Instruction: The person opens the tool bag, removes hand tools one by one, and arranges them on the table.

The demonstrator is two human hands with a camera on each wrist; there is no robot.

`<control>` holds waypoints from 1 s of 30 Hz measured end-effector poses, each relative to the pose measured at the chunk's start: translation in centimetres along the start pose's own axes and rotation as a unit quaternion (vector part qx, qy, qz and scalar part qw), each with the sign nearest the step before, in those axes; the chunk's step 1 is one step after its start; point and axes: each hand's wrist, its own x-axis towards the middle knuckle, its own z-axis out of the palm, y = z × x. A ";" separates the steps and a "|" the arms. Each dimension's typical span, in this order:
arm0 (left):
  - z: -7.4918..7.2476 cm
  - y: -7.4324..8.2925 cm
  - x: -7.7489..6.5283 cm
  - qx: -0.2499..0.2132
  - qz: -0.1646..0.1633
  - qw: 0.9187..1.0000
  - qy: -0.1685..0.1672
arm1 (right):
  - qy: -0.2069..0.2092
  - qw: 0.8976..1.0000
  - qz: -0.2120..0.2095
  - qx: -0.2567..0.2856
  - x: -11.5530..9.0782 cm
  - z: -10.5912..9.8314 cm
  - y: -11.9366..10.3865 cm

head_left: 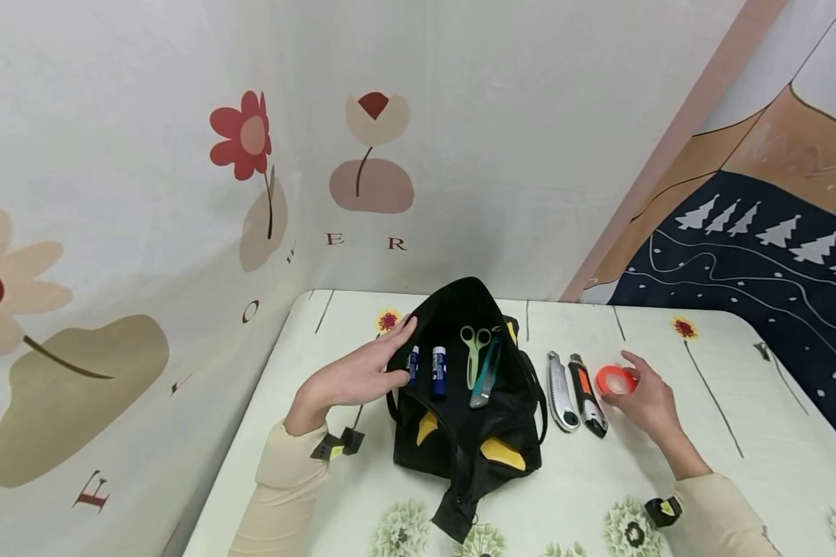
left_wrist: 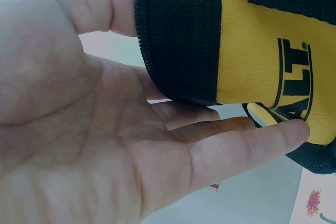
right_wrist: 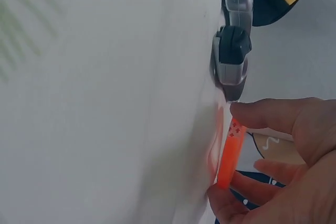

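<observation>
A black and yellow zippered tool bag [head_left: 501,422] stands on the table with its mouth gaping. My left hand [head_left: 362,371] holds the left side of that mouth, thumb inside and fingers along the outer yellow panel [left_wrist: 247,61]. Inside the bag lie two blue glue sticks [head_left: 439,373], light green scissors [head_left: 473,360] and a teal utility knife [head_left: 486,375]. To the right of the bag, my right hand [head_left: 646,398] pinches an orange roll of tape [right_wrist: 231,153] between thumb and fingertips, on edge close to the tabletop in the right wrist view.
Between the bag and the tape lie a silver utility knife [head_left: 562,393] and a black and orange utility knife [head_left: 588,396], side by side. A flower-patterned white cloth covers the table [head_left: 773,402]. Printed fabric walls [head_left: 529,155] rise behind it and on the left.
</observation>
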 end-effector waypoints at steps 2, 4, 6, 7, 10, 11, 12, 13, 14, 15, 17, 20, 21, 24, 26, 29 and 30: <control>0.0 0.0 0.0 -0.001 0.000 1.000 -0.001 | -0.005 1.000 -0.002 -0.006 0.1 -0.1 0.1; 0.0 0.0 0.0 -0.002 -0.001 1.000 -0.001 | -0.008 1.000 -0.003 -0.013 0.1 -0.1 0.2; 0.0 0.0 0.0 -0.002 -0.001 1.000 -0.001 | -0.010 1.000 -0.006 -0.020 0.1 -0.1 0.3; 0.0 0.0 0.0 -0.001 -0.001 1.000 -0.001 | -0.011 1.000 -0.006 -0.022 0.1 -0.1 0.3; 0.0 0.1 0.0 0.001 0.000 1.000 0.000 | -0.013 0.999 -0.009 -0.029 0.1 0.0 0.3; 0.0 0.1 0.0 0.001 0.000 1.000 0.000 | -0.014 0.999 -0.009 -0.029 0.1 0.0 0.4; 0.0 0.1 0.0 0.003 0.000 1.000 0.000 | -0.015 0.999 -0.009 -0.029 0.1 0.1 0.4; -0.1 0.1 -0.1 0.003 0.000 1.000 0.000 | -0.016 0.999 -0.009 -0.029 0.1 0.1 0.4; -0.1 0.1 -0.1 0.003 0.000 1.000 0.000 | -0.017 0.999 -0.009 -0.030 0.1 0.2 0.4; -0.1 0.1 -0.1 0.002 0.000 1.000 0.000 | -0.017 0.999 -0.008 -0.030 0.1 0.2 0.4; -0.1 0.1 -0.1 0.001 0.000 1.000 0.000 | -0.017 0.999 -0.007 -0.031 0.1 0.2 0.5; -0.1 0.1 -0.1 0.001 0.001 1.000 0.000 | -0.017 0.999 -0.004 -0.032 0.2 0.3 0.5; -0.1 0.1 -0.1 0.001 0.001 1.000 0.000 | -0.017 0.999 -0.003 -0.032 0.2 0.3 0.4; -0.1 0.1 -0.1 0.002 0.000 1.000 0.001 | -0.018 0.999 -0.001 -0.031 0.2 0.3 0.4; -0.1 0.1 -0.1 0.002 -0.001 1.000 0.000 | -0.020 0.999 0.000 -0.031 0.2 0.2 0.3; -0.1 0.0 -0.1 0.002 -0.002 1.000 -0.001 | -0.022 0.999 0.001 -0.030 0.2 0.0 0.1; -0.1 0.0 0.0 0.002 -0.002 1.000 -0.001 | -0.022 0.999 0.003 -0.029 0.2 -0.1 0.0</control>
